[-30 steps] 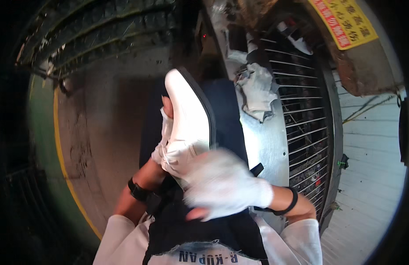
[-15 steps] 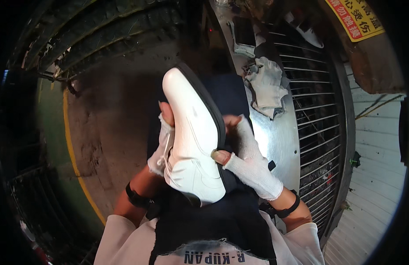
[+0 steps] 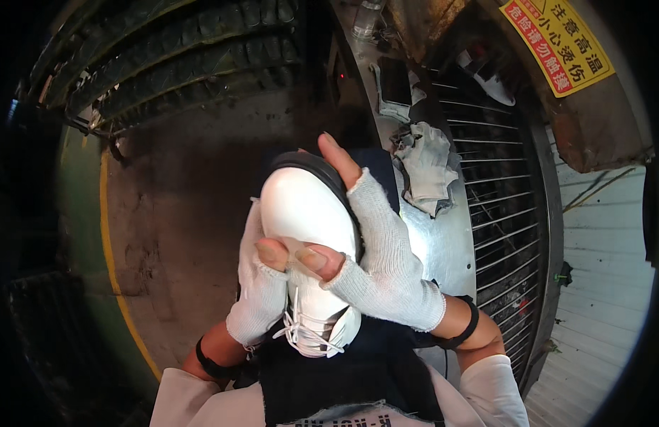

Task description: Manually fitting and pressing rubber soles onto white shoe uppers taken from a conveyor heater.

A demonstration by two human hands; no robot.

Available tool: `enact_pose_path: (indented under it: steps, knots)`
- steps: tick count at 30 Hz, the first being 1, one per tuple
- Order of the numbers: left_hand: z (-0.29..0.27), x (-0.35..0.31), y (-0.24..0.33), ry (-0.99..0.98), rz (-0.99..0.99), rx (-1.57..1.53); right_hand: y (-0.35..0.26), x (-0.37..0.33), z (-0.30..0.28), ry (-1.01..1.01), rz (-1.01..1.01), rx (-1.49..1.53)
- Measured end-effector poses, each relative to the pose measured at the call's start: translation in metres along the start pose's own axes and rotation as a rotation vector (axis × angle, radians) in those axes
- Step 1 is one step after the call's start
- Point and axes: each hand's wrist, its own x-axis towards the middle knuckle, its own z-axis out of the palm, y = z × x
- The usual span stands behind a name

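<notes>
left hand (image 3: 262,288) and right hand (image 3: 390,267) clamp the shoe (image 3: 301,203), apparently pressing it. turning it would need a looser grip.

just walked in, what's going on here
A person's left hand and right hand, in white knit fingerless gloves, hold a white lace-up shoe with a black sole from either side. Its toe points away from the person, and both thumbs rest across its upper, above the white laces. To the right, a crumpled off-white cloth lies on a shiny metal surface beside a row of metal bars.
</notes>
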Motion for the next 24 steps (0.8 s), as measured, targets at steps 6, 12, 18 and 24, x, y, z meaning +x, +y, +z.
enact_pose_path:
  steps: [6,12,18,24]
  knots:
    - [-0.014,-0.012,-0.011,0.186,0.196,0.141,0.017,-0.019,0.02,0.069,0.151,0.196]
    - [-0.023,0.084,0.028,-0.289,0.393,0.048,0.064,-0.043,0.02,0.084,0.768,1.52]
    - [0.01,0.116,0.034,-0.232,-0.022,0.118,0.11,-0.06,0.025,-0.086,0.689,1.941]
    - [0.01,0.078,-0.013,-0.103,0.055,-0.01,0.086,-0.144,-0.002,0.141,0.857,1.247]
